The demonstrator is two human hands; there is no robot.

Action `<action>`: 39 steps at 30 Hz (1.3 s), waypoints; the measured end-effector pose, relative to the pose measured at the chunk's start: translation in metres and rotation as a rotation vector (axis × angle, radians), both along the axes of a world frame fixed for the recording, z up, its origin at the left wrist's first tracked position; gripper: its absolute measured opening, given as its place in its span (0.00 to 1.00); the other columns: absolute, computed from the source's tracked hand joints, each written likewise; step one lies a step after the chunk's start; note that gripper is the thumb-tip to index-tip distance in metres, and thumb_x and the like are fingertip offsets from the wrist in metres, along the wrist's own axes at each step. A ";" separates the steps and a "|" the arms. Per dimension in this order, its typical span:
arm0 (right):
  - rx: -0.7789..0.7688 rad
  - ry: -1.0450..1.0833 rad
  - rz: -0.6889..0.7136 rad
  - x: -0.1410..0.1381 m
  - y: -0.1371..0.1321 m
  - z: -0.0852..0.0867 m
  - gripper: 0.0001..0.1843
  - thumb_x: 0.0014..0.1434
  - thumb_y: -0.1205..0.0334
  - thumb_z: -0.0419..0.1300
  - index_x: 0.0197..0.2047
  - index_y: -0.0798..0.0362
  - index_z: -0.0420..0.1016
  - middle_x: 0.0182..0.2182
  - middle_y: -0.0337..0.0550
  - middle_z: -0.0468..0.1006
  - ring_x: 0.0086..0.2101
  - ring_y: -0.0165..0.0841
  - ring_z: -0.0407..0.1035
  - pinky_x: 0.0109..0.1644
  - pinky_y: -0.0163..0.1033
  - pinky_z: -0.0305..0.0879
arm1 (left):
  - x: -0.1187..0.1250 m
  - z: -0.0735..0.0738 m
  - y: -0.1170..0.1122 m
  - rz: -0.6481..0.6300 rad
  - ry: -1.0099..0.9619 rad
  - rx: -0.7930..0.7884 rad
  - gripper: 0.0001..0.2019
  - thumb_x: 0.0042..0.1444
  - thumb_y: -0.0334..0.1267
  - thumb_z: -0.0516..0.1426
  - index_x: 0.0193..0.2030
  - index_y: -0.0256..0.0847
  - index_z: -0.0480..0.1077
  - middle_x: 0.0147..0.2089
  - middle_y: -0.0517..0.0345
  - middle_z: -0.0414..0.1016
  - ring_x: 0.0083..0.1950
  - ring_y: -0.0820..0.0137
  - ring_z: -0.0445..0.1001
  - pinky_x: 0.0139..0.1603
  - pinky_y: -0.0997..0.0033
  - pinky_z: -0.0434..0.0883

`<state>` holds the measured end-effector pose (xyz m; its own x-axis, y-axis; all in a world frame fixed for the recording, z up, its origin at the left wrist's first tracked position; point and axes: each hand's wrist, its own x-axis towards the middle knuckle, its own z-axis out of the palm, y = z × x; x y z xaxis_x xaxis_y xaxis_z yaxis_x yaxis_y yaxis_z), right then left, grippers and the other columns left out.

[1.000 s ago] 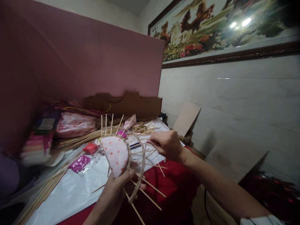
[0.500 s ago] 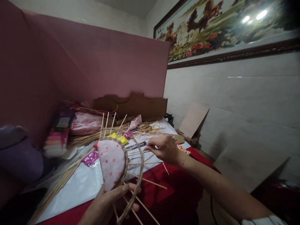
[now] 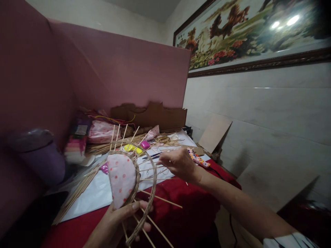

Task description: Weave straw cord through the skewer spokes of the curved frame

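My left hand (image 3: 113, 220) grips the lower edge of a half-round craft piece, thumb in front and fingers behind. At its middle is a white polka-dot fabric half-disc (image 3: 122, 179), bordered by twine. Thin wooden sticks (image 3: 161, 198) radiate from it and cross an outer twine-wrapped arc (image 3: 154, 186). My right hand (image 3: 181, 165) is held just right of that arc with thumb and forefinger pinched together. Whatever lies between those fingertips is too small to make out. Part of my left hand's fingers is hidden behind the arc and sticks.
Yellow packets (image 3: 133, 148) and a magenta packet (image 3: 145, 144) lie behind the craft piece, near a pen (image 3: 155, 155). A colourful patterned tool (image 3: 200, 160) with a cord rests beyond my right wrist. Bundled sticks (image 3: 74, 194) lie left, near a purple bin (image 3: 43, 158). Cardboard (image 3: 160, 117) stands behind.
The camera view has turned slightly left, so the background sits further right. My left hand still holds the craft piece, and my right hand stays pinched beside the arc.
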<state>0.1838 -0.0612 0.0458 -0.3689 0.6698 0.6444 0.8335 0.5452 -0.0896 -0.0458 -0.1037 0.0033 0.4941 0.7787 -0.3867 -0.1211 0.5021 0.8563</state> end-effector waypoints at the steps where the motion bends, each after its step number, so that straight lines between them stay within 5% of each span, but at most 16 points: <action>1: -0.005 0.002 -0.001 -0.001 -0.001 0.001 0.16 0.59 0.54 0.55 0.25 0.53 0.72 0.18 0.38 0.72 0.22 0.26 0.64 0.28 0.32 0.50 | -0.001 0.000 -0.001 -0.006 0.002 -0.003 0.12 0.46 0.43 0.62 0.33 0.35 0.75 0.30 0.51 0.76 0.28 0.66 0.76 0.21 0.78 0.67; 39: 0.006 0.097 0.031 -0.018 -0.031 0.008 0.12 0.59 0.59 0.56 0.26 0.56 0.71 0.18 0.37 0.70 0.20 0.25 0.62 0.27 0.31 0.51 | -0.021 -0.011 -0.013 -0.082 -0.003 0.058 0.15 0.49 0.45 0.60 0.38 0.34 0.74 0.26 0.48 0.78 0.28 0.66 0.76 0.22 0.78 0.66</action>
<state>0.1655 -0.0924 0.0539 -0.3257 0.6548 0.6820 0.8036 0.5717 -0.1653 -0.0666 -0.1172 -0.0074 0.5578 0.7569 -0.3405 -0.0840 0.4596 0.8841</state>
